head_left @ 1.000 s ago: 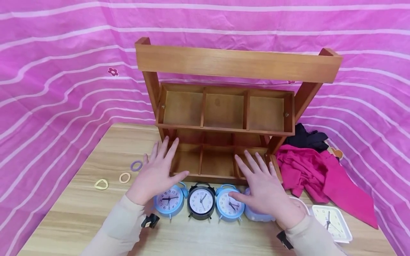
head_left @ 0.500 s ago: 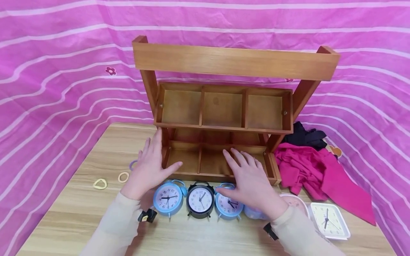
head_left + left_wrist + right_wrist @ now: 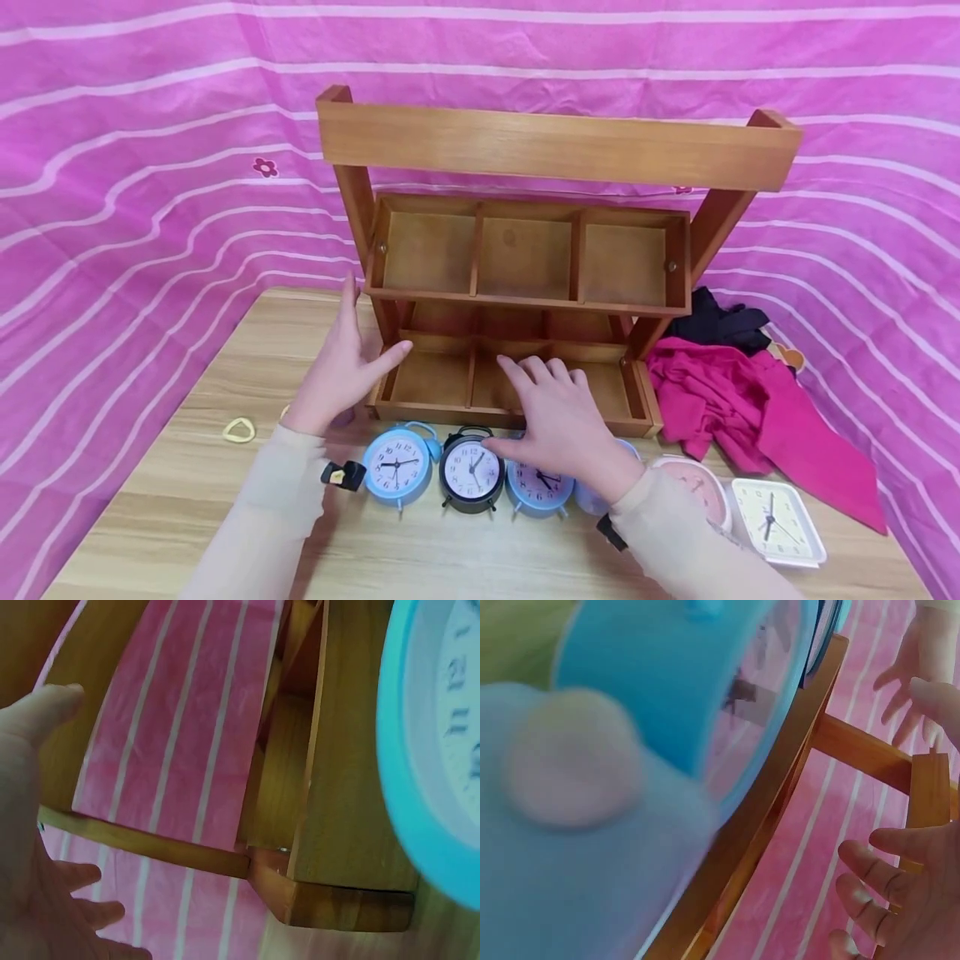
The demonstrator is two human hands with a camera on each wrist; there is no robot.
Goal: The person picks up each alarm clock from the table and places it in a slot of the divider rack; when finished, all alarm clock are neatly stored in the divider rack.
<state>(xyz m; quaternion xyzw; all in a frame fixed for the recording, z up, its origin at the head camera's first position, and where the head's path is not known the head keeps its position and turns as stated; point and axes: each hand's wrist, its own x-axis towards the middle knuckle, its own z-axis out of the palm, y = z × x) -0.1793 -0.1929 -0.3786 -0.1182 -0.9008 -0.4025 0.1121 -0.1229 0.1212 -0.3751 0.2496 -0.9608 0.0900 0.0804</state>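
Note:
My left hand [image 3: 337, 375] hovers at the left end of the wooden shelf rack [image 3: 555, 150], thumb spread from upright fingers, holding nothing. Over the rack's lower tray, my right hand [image 3: 558, 421] hangs with bent, relaxed fingers and an empty palm [image 3: 922, 892]. Lined up before the rack are a light blue alarm clock [image 3: 396, 471], a black alarm clock [image 3: 472, 479] and another light blue alarm clock [image 3: 536, 496], partly behind the right thumb. A pale blue object [image 3: 591, 500] is mostly hidden by the right hand. The left wrist view shows a clock's blue rim [image 3: 397, 742] close up.
Right of the row lie a pink clock [image 3: 697, 487] and a white square clock [image 3: 780, 525]. Magenta cloth [image 3: 712, 392] and black cloth [image 3: 723, 321] are heaped beside the rack. A yellow band [image 3: 238, 430] lies on the table at left. Pink striped fabric [image 3: 150, 250] surrounds everything.
Both hands have moved left, and the left hand has turned more edge-on, covering the purple band and most of the beige one. More of the pink clock now shows. The clocks have stayed put.

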